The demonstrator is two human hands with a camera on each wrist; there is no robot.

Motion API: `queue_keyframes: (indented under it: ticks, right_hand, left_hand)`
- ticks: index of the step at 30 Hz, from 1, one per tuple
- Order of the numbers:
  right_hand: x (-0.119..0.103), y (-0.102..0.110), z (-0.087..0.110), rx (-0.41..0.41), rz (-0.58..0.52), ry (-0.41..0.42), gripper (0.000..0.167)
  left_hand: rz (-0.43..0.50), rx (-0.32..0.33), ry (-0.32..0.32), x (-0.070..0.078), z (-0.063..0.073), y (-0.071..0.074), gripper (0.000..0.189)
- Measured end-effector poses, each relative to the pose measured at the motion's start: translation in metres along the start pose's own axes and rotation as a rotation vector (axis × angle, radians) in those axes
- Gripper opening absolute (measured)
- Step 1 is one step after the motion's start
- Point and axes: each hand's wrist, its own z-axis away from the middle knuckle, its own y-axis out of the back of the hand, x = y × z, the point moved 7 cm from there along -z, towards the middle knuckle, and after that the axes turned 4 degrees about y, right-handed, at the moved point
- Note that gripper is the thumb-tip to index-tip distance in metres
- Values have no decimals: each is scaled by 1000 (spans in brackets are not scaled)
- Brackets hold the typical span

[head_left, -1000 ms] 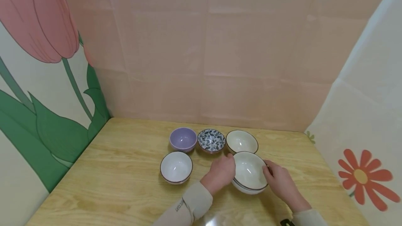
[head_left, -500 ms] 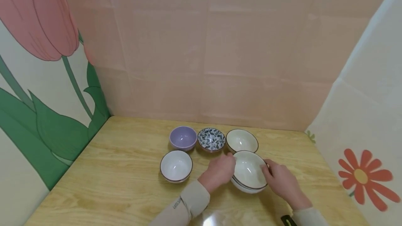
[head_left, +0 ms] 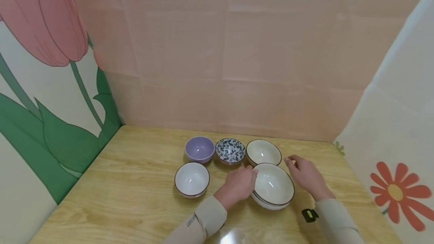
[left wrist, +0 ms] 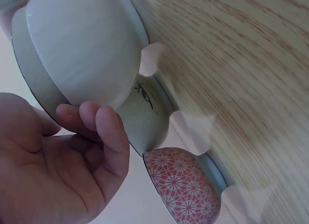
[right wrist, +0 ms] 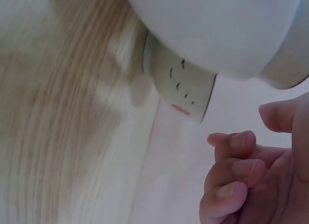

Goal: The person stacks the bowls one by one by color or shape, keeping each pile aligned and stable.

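Note:
A cream bowl with a dark rim point(head_left: 274, 183) sits nested in a white bowl point(head_left: 268, 204) on the right half of the table. My left hand point(head_left: 237, 183) pinches the cream bowl's left rim, thumb on one side and fingers curled on the other in the left wrist view. Off the upper right rim, my right hand point(head_left: 306, 176) is apart from the bowls, its fingers loosely bent around nothing. Just behind the stack stands another cream bowl point(head_left: 263, 153), whose outside bears small dark marks in the right wrist view.
In the back row are a purple bowl point(head_left: 200, 149) and a blue-and-white leaf-patterned bowl point(head_left: 230, 150), red-patterned outside. A white bowl with a dark rim point(head_left: 192, 179) stands in front of the purple one. A pink cloth backdrop point(head_left: 217, 67) hangs behind the wooden table point(head_left: 118, 183).
My right hand has let go of the cream bowl's right rim and moved up and slightly right of it. My left hand still holds the left rim; the stack has barely moved.

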Motion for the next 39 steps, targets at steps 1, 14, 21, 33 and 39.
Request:
queue_keyframes:
  ticks: [1, 14, 21, 33, 39]
  right_hand:
    - [2, -1, -3, 1, -1, 1, 57]
    - [18, -18, -23, -22, -42, -30, 53]
    - [19, -23, -28, -36, -77, -49, 57]
    - [36, -48, -35, -137, -313, -159, 58]
    - [36, -54, -44, -169, -393, -155, 60]
  left_hand:
    - [-2, 4, -1, 0, 0, 0, 44]
    - [12, 10, -9, -1, 2, 2, 44]
    - [20, 9, -29, -2, 6, 1, 42]
    - [61, 11, -22, -3, 10, -6, 42]
    - [58, 10, -3, -4, 6, -5, 43]
